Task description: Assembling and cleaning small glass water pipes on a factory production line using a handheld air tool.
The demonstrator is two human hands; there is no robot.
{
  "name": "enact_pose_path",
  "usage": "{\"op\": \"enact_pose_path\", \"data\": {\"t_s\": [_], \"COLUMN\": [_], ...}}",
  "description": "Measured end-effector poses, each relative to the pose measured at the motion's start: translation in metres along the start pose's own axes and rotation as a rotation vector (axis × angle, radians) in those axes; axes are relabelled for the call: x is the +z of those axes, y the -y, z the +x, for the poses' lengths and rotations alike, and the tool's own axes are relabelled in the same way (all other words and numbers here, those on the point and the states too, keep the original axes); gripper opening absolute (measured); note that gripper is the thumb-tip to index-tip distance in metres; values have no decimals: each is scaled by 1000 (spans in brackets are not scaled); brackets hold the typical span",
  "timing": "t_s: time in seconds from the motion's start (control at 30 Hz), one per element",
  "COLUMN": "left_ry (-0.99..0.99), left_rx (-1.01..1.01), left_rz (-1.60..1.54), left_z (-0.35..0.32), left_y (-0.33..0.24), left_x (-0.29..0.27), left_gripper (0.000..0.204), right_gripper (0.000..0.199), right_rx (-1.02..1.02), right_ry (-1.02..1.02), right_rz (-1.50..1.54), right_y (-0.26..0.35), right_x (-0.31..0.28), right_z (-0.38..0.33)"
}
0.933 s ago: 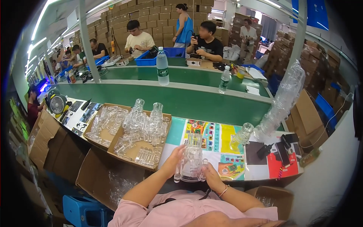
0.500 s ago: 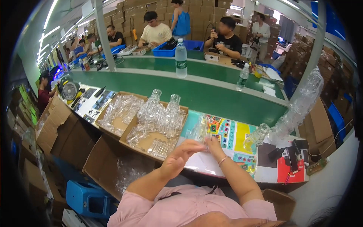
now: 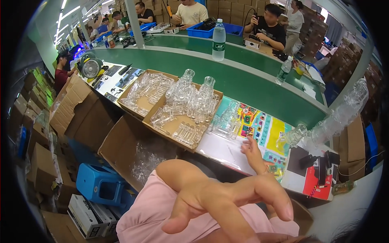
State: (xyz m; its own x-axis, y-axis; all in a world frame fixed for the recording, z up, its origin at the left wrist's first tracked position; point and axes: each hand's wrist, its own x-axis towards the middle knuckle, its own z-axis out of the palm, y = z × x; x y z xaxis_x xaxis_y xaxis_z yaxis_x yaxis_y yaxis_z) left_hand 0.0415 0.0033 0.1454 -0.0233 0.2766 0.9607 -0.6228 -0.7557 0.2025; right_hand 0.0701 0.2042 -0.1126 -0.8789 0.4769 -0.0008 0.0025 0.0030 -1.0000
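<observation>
My left hand (image 3: 221, 196) is raised close to the camera, its fingers spread and nothing in them. Over the front of the table my right hand (image 3: 254, 156) is open, fingers a little bent, with no thing visible in it. Just beyond it, several clear glass-like pieces (image 3: 227, 121) lie on the colourful printed sheet (image 3: 267, 129). Left of these stands a shallow cardboard tray (image 3: 162, 128) with clear tubes and flared bottle-shaped pieces (image 3: 204, 93). A second tray (image 3: 133, 106) beside it holds more clear tubes.
At the right, a clear flared piece (image 3: 296, 135) lies by a long plastic-wrapped stack (image 3: 340, 113). Black devices (image 3: 322, 170) sit on a red sheet. A large open carton (image 3: 121, 137) and a blue stool (image 3: 99, 184) stand below left. Several people work beyond the green conveyor (image 3: 178, 65).
My left hand has come up from beside the right hand toward the camera, its fingers spreading. The right hand has parted from it. The whole view has shifted.
</observation>
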Motion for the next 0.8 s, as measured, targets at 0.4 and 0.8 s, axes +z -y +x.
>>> {"op": "enact_pose_path", "data": {"t_s": [0.4, 0.8], "left_ry": [147, 120], "left_rx": [-140, -65], "left_rz": [-42, 24], "left_z": [1, 4], "left_y": [13, 19], "left_x": [8, 9], "left_gripper": [59, 53], "right_gripper": [38, 36], "right_rx": [-428, -533], "right_ry": [-327, -387], "right_rz": [-826, -974], "right_y": [1, 5], "right_x": [-16, -13], "right_z": [-99, -99]}}
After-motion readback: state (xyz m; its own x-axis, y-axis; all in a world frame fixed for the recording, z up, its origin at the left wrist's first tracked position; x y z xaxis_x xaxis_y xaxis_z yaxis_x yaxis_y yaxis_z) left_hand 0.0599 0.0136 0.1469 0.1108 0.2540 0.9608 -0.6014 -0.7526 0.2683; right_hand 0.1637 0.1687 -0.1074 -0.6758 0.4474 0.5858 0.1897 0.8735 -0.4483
